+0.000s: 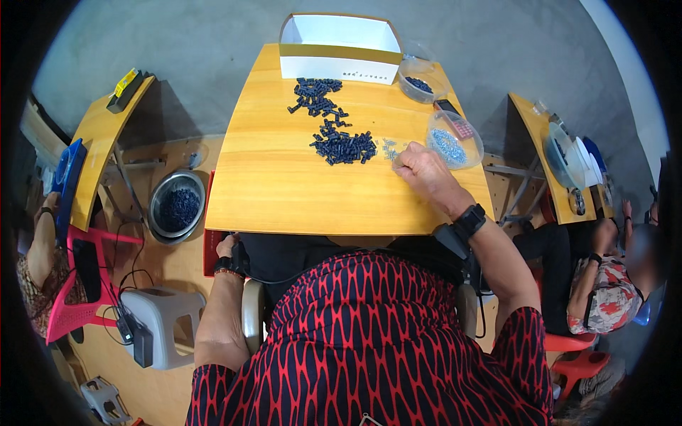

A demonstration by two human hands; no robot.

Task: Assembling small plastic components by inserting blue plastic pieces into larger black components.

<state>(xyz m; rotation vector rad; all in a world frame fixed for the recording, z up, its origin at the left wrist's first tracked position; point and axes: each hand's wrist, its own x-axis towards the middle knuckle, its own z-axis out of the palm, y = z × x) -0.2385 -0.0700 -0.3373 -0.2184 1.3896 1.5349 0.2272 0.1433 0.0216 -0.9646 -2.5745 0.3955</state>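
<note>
My right hand (428,177) is over the right side of the table, its fingers curled together in a pinch; anything between them is too small or hidden to name. Small clear-and-silvery pieces (389,147) are scattered just beyond its fingertips. Beside it stands a clear round bowl (474,155) holding many pale blue, shiny little pieces (445,147). Left of these lie heaps of short dark cylindrical parts (344,147). My left hand (227,246) is low at the table's front left corner, near my thigh, its fingers mostly hidden.
An open white box (341,69) with a gold band stands at the far edge of the table (270,184). Another clear bowl (435,94) holds dark parts. A metal basin (197,202) and a grey stool (167,312) are on the left floor. People sit at both side tables.
</note>
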